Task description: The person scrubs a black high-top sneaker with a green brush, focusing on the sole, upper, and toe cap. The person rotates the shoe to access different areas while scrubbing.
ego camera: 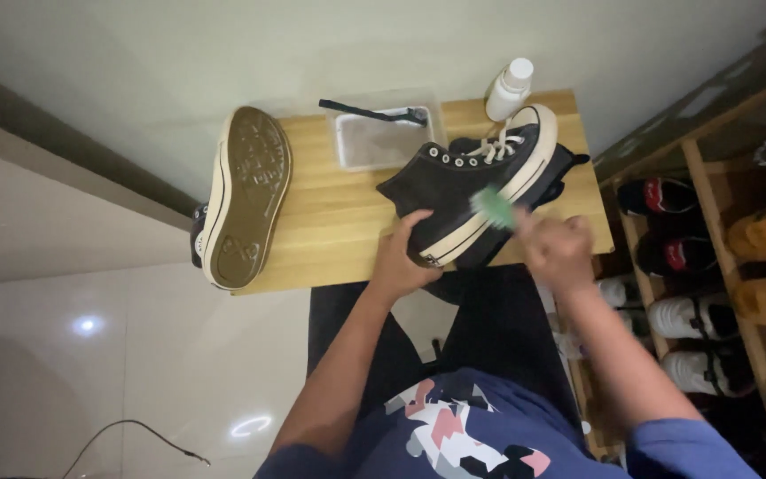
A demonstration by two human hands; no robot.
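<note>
A black high-top sneaker [463, 182] with white laces and a white sole lies tilted on the wooden table [330, 222]. My left hand [405, 253] grips its heel end. My right hand [556, 248] holds a small green brush [492, 208] whose head touches the white sole edge. The matching sneaker [246, 195] stands at the table's left end, its brown sole facing me.
A clear tray of water [381, 137] with a dark brush [374, 113] across it sits at the back of the table. A white bottle [509, 89] stands beside it. A wooden shoe rack [729, 239] with several shoes stands on the right. A cable [135, 435] lies on the tiled floor.
</note>
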